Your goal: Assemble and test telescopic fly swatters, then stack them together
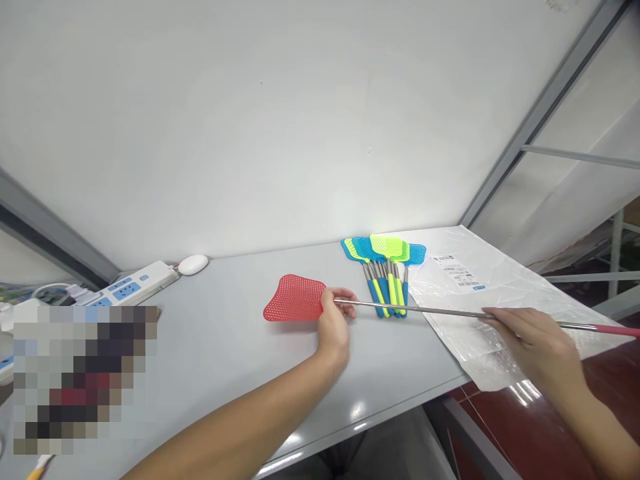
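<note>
A red fly swatter lies stretched across the grey table; its mesh head [294, 298] sits left of centre and its thin metal rod [415, 309] runs right to a red handle end [617, 329]. My left hand [334, 325] pinches the swatter where head meets rod. My right hand [533, 340] closes round the rod farther along, over a clear plastic bag [480, 293]. A bunch of several blue and green fly swatters [385, 267] lies just behind the rod, between my hands.
A white power strip [133, 285] and a small white puck-shaped object [193, 265] lie at the back left by the wall. The table edge [380, 413] runs diagonally in front of me, with red floor beyond at the right.
</note>
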Tool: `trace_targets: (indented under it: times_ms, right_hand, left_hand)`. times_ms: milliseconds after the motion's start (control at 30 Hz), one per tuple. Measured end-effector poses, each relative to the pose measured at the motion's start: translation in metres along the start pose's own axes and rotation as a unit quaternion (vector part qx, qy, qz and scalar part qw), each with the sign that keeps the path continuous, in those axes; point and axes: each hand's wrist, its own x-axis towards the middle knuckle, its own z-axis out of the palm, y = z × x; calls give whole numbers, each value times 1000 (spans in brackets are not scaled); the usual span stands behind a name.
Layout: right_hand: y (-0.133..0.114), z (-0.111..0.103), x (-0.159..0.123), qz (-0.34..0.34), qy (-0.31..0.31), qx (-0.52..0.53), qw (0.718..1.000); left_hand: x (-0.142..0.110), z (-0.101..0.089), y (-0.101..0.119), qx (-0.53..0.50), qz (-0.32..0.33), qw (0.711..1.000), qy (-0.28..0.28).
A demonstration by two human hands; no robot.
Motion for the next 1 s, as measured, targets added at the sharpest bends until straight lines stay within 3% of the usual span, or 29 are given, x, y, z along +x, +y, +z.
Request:
trace_targets:
  times_ms: [133, 267, 433, 567, 767, 1000]
  right_hand:
    - [-39, 2, 27, -20, -2, 44, 999]
    - [-57, -7, 47, -53, -18, 40, 998]
    - [-94, -3, 58, -100, -93, 33, 990]
    - [-122, 6, 65, -93, -119, 21, 988]
    - [-137, -6, 81, -104, -138, -19, 985]
    - [-179, 20, 86, -47, -197, 123, 972]
  left_hand:
    - [-9, 3, 2, -9, -12, 1000, -3]
    - [-6, 3, 4, -14, -19, 1000, -1]
    - [-6, 2, 2, -8, 4, 1000, -14]
    - [-1, -2, 2, -3, 34, 999, -6]
    - [-1, -2, 2, 0, 40, 999, -11]
    - [-25, 8, 6, 19, 34, 996, -81]
